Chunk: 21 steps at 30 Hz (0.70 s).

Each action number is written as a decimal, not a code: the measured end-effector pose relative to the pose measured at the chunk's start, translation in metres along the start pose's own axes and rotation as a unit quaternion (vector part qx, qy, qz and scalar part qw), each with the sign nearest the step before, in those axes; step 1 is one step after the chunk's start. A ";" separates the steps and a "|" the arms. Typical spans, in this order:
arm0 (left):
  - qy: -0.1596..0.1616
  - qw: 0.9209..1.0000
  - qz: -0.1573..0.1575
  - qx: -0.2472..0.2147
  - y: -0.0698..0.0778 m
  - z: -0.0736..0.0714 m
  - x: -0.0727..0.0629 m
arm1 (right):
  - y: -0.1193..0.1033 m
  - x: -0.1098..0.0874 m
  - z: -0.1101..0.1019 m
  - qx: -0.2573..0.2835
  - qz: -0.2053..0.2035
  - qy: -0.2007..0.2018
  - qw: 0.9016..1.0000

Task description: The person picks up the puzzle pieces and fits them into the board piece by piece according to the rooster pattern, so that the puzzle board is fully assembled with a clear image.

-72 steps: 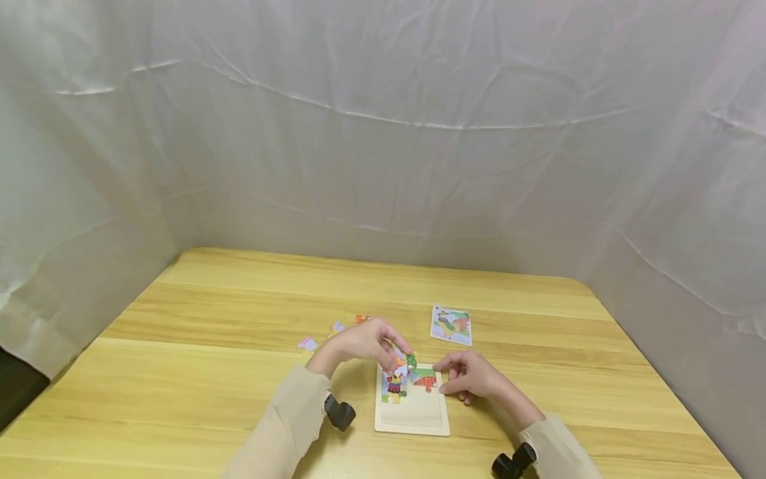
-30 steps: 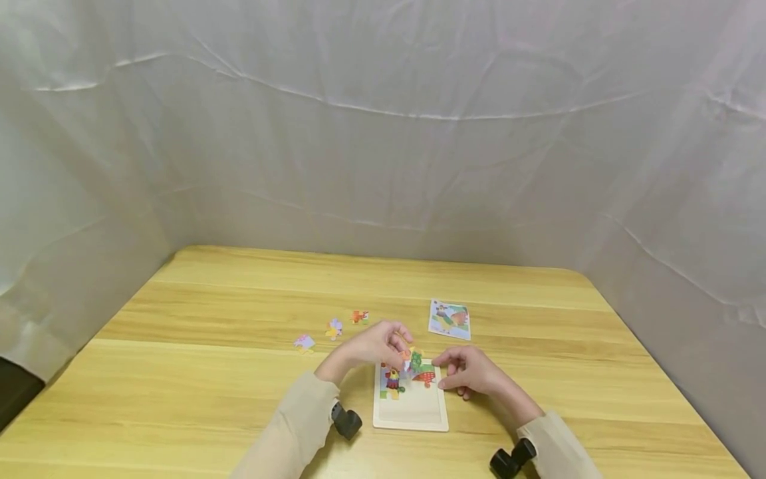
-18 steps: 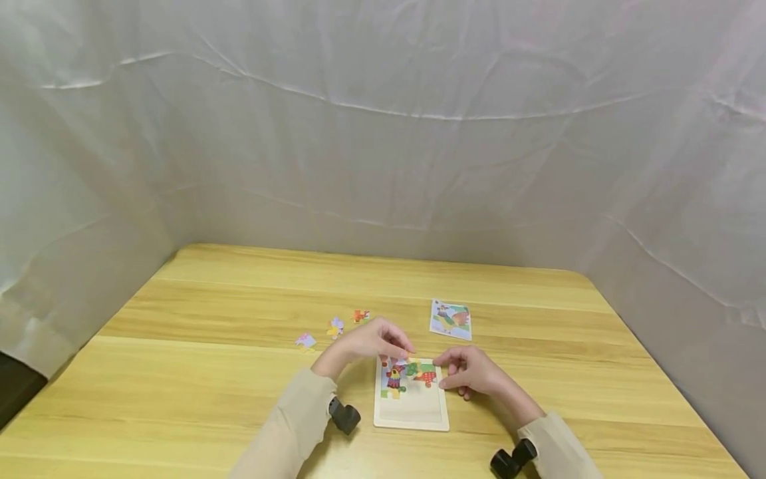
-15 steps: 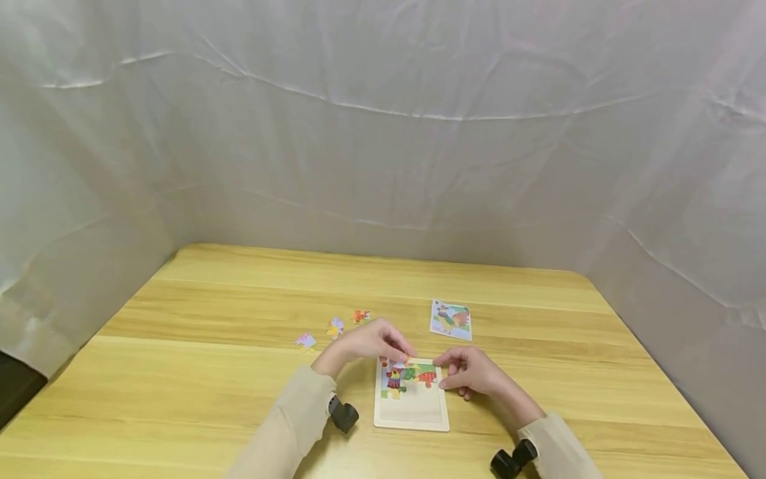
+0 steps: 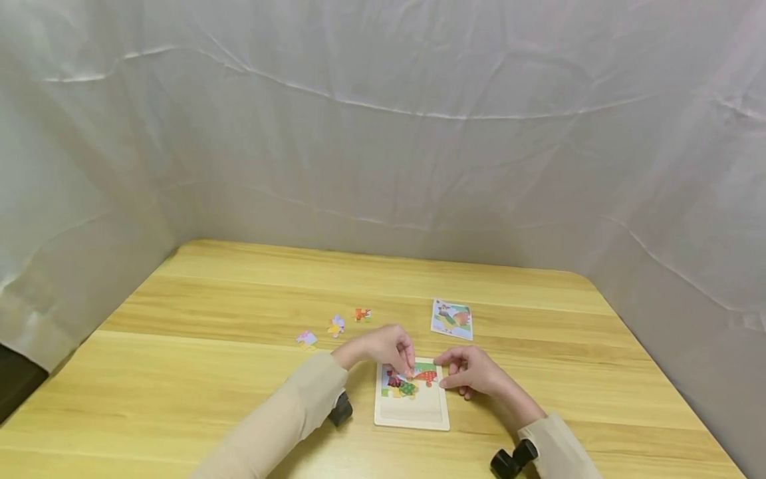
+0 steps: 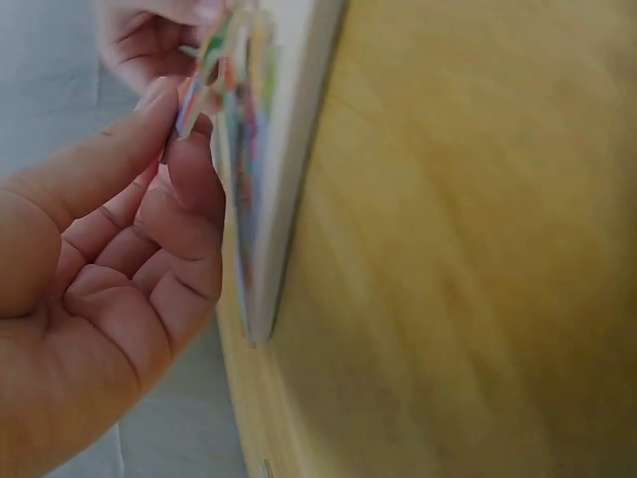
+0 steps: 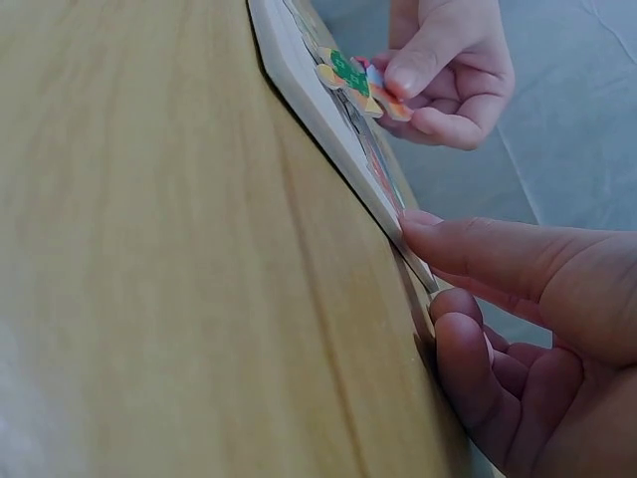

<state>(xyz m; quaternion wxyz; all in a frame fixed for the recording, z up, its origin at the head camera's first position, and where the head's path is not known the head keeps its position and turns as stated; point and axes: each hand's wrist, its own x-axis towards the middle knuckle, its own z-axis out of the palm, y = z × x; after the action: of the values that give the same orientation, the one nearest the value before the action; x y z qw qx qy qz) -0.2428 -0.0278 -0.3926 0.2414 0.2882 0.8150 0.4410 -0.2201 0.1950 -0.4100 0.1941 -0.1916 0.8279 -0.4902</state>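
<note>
My left hand (image 5: 390, 347) pinches a green and yellow jigsaw piece (image 7: 350, 72) between thumb and index finger. It tilts close over the wooden puzzle tray (image 5: 413, 424), overlapping its middle in the head view. Around it in the tray lie a dark red and purple piece (image 5: 393, 380) on the left and a red dotted piece (image 5: 427, 376) on the right. The tray's near part is bare wood. With thumb on the rim and fingers at the side, my right hand (image 5: 475, 372) holds the tray's right edge near its far corner.
Three loose pieces lie beyond my left arm: a pink and lilac one (image 5: 306, 338), a lilac and yellow one (image 5: 336, 324) and an orange-red one (image 5: 362, 314). A picture card (image 5: 451, 319) with a bird lies behind the tray. Grey curtains (image 5: 383, 166) enclose the wooden table (image 5: 239, 293).
My left hand has carried the green and yellow piece from over the tray's far part towards me, turning it on the way. My right hand has stayed at the tray's edge.
</note>
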 end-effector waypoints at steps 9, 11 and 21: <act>-0.011 0.998 0.042 0.051 0.004 0.004 0.004 | 0.001 0.000 -0.001 0.004 0.000 -0.001 1.000; -0.009 0.996 0.061 0.071 0.004 0.004 0.004 | 0.001 0.000 -0.001 0.002 0.000 -0.001 1.000; 0.039 0.988 0.093 0.121 -0.002 0.007 -0.010 | 0.001 0.000 -0.001 0.005 0.000 0.000 1.000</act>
<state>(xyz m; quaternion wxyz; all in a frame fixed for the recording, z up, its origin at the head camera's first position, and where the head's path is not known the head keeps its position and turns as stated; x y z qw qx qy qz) -0.2315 -0.0318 -0.3962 0.1314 0.3725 0.8406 0.3708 -0.2203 0.1960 -0.4103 0.1952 -0.1908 0.8254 -0.4942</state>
